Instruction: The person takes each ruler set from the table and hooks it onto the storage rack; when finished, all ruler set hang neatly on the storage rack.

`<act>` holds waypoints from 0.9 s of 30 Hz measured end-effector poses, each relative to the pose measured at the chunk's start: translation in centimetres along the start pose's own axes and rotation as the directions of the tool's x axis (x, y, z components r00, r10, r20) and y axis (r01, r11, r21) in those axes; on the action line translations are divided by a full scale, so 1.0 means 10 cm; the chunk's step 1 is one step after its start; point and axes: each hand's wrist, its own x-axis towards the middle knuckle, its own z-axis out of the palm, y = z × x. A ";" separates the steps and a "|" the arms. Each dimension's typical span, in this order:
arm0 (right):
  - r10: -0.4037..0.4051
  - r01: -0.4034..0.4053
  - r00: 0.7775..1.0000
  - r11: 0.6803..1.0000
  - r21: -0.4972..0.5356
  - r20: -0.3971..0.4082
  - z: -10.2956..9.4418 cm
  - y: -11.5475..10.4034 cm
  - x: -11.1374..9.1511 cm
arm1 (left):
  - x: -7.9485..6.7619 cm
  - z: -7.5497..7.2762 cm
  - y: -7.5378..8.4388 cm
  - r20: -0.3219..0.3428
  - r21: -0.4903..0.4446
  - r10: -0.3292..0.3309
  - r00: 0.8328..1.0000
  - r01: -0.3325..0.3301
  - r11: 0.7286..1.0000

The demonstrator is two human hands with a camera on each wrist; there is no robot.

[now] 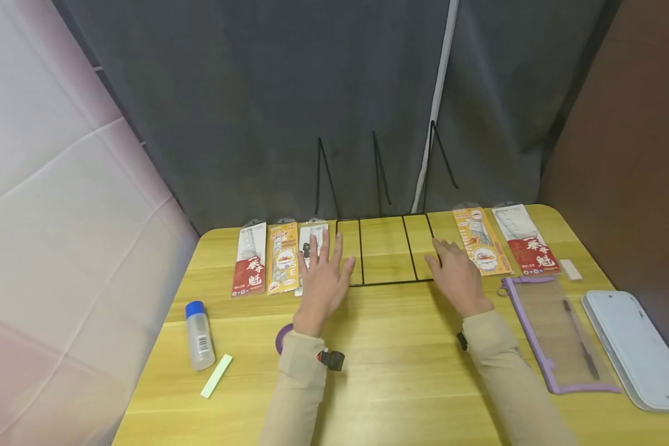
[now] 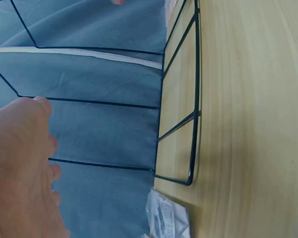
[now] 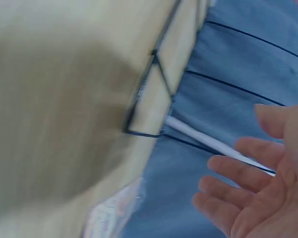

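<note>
A black wire rack (image 1: 390,283) with tall upright prongs stands at the back of the table. My left hand (image 1: 324,279) is held over its left end, fingers spread, partly covering a white ruler packet (image 1: 314,232). In the left wrist view the thumb of the left hand (image 2: 22,168) lies close to a prong; contact cannot be told. My right hand (image 1: 454,275) hovers by the rack's right end, beside an orange ruler packet (image 1: 484,248). The right wrist view shows the right hand (image 3: 268,188) with fingers loosely extended, holding nothing.
Left of the rack lie a red-and-white packet (image 1: 249,260) and an orange packet (image 1: 282,260); another red-and-white packet (image 1: 526,241) lies right. Around are a blue-capped bottle (image 1: 202,344), green strip (image 1: 216,376), purple ring (image 1: 281,337), mesh pouch (image 1: 552,334), white block (image 1: 570,269) and pale case (image 1: 638,347).
</note>
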 end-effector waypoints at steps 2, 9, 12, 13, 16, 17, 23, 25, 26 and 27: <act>0.001 0.000 1.000 1.000 -0.024 0.025 0.03 0.06 0.00 | 0.00 -0.02 0.00 -0.014 -0.012 0.005 1.000 -0.005 1.000; 0.059 -0.051 0.983 0.997 -0.049 0.175 0.17 0.20 0.01 | -0.03 -0.02 -0.04 -0.020 -0.004 -0.010 1.000 0.010 1.000; 0.073 -0.067 0.976 0.997 -0.032 0.205 0.21 0.25 0.02 | -0.04 -0.01 -0.07 -0.025 -0.015 -0.026 0.999 0.025 1.000; 0.072 -0.067 0.974 0.997 -0.027 0.213 0.22 0.26 0.02 | -0.05 -0.01 -0.08 -0.029 -0.020 -0.032 0.999 0.031 0.999; 0.072 -0.072 0.970 0.997 -0.008 0.233 0.25 0.31 0.01 | -0.05 -0.01 -0.11 -0.034 -0.026 -0.049 0.998 0.048 0.998; 0.073 -0.074 0.969 0.997 -0.005 0.237 0.26 0.32 0.01 | -0.05 -0.01 -0.11 -0.033 -0.027 -0.055 0.998 0.054 0.998; 0.105 -0.114 0.960 0.993 0.023 0.259 0.24 0.35 0.00 | -0.07 -0.02 -0.19 -0.001 -0.028 -0.117 0.993 0.117 0.993; 0.118 -0.131 0.955 0.991 0.031 0.271 0.24 0.34 0.00 | -0.08 -0.01 -0.24 0.014 -0.022 -0.165 0.986 0.165 0.986; 0.125 -0.139 0.953 0.990 0.032 0.277 0.23 0.35 0.00 | -0.08 -0.01 -0.27 0.013 -0.016 -0.194 0.981 0.195 0.981; 0.129 -0.144 0.951 0.989 0.031 0.281 0.23 0.34 0.00 | -0.08 0.00 -0.30 0.009 -0.008 -0.223 0.975 0.223 0.975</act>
